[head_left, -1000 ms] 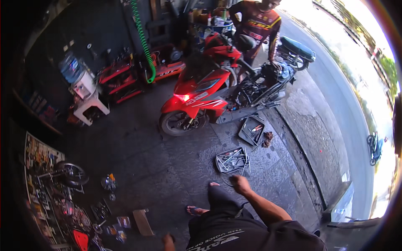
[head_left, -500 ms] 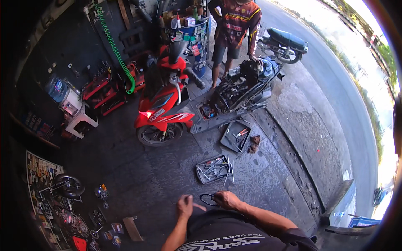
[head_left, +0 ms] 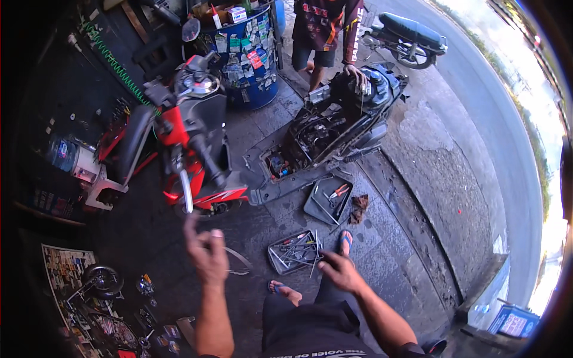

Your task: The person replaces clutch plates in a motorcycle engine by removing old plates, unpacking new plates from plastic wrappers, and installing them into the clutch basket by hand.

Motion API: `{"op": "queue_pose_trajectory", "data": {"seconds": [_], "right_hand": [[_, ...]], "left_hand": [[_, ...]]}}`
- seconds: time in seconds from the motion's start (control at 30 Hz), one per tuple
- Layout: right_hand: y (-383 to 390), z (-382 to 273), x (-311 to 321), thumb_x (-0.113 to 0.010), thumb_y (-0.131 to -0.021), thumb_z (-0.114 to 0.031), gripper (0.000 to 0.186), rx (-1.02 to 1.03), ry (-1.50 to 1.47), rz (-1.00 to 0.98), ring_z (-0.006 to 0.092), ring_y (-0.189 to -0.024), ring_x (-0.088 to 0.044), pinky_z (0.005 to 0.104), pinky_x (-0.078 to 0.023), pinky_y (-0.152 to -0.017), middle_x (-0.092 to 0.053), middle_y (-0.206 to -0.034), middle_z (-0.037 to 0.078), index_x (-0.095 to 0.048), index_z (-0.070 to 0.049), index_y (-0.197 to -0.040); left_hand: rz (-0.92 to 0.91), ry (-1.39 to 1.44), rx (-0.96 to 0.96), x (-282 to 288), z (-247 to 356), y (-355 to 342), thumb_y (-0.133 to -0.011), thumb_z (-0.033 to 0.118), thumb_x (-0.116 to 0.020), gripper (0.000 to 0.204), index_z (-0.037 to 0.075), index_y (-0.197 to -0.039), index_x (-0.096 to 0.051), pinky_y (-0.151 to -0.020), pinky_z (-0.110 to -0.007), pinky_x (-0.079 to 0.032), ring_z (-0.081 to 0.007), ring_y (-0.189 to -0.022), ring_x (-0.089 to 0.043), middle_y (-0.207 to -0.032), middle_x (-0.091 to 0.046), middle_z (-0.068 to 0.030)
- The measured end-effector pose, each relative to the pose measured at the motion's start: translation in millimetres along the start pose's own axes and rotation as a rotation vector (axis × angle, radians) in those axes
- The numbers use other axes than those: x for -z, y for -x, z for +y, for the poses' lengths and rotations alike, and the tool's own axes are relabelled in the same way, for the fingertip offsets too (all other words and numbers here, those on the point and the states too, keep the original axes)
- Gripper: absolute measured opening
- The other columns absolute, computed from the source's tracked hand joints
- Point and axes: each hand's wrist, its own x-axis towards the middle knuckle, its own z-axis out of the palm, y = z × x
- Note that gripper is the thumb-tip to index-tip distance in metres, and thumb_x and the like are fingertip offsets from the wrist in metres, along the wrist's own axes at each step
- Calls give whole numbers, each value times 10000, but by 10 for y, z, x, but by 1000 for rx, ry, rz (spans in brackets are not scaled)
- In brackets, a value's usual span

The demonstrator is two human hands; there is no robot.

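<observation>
My left hand is raised by the red scooter's brake lever, index finger stretched out and blurred. A thin curved band, seemingly part of a ring, shows at that hand's right side. It appears to hang from the curled fingers, though blur hides the grip. My right hand hovers beside the tool tray, fingers loosely bent and apart, nothing seen in them. Long metal tools fill that tray. The scooter's rear bodywork and seat are off, exposing its frame and wiring.
Behind the scooter a person rests a hand on its rear. Beyond the first tray lie a second tray with pliers and a brown rag. A blue drum stands at the back; motorcycle parts lie lower left.
Both my hands have come forward and apart. The ring that was at my right hand now appears beside my left. The view has shifted, the scooter's front looms nearer, and my sandalled feet show.
</observation>
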Motion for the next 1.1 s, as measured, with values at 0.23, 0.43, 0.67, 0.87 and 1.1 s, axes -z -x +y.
{"op": "queue_pose_trajectory", "data": {"seconds": [0.23, 0.43, 0.67, 0.87, 1.1], "right_hand": [[-3115, 992, 1780, -643, -846, -209, 676, 322, 708, 69, 401, -920, -607, 471, -496, -822, -614, -1002, 224, -381, 5, -1432], [-5226, 1372, 2034, -506, -865, -202, 590, 344, 1161, 78, 338, -989, -580, 451, -462, -856, -614, -1083, 186, -446, -17, -1423], [-6027, 1569, 2043, -467, -905, -250, 659, -78, 1128, -132, 369, -1037, -633, 499, -493, -853, -605, -1198, 225, -308, -42, -1509], [-6170, 1713, 1954, -481, -908, -295, 774, -149, 1072, -127, 340, -887, -713, 484, -569, -757, -671, -1110, 219, -140, -39, -1554], [-6216, 1611, 1957, -505, -902, -338, 822, -237, 972, -155, 353, -954, -700, 459, -560, -817, -635, -1174, 274, -109, -33, -1554]], "left_hand": [[189, -428, 115, -186, 175, -891, -1021, 450, -379, 609, -33, -1386, -456, -732, -294, -402, -138, -844, -515, -941, -572, -47], [-116, -1288, 532, 557, 446, -685, -1016, 401, -450, 545, -13, -1369, -493, -1041, -408, -392, -304, -1216, -526, -1303, -576, -189], [-304, -1391, 972, 5, 969, -1085, -1062, 326, -332, 526, -52, -1414, -432, -1140, -418, -288, -358, -1370, -384, -1466, -421, -249], [-197, -1301, 1046, -277, 1031, -1217, -1058, 318, -340, 518, -53, -1403, -443, -1146, -426, -276, -381, -1365, -382, -1458, -416, -274], [-244, -1343, 982, -143, 1022, -1118, -1055, 301, -349, 507, -47, -1412, -439, -1154, -427, -264, -392, -1365, -379, -1461, -411, -277]]}}
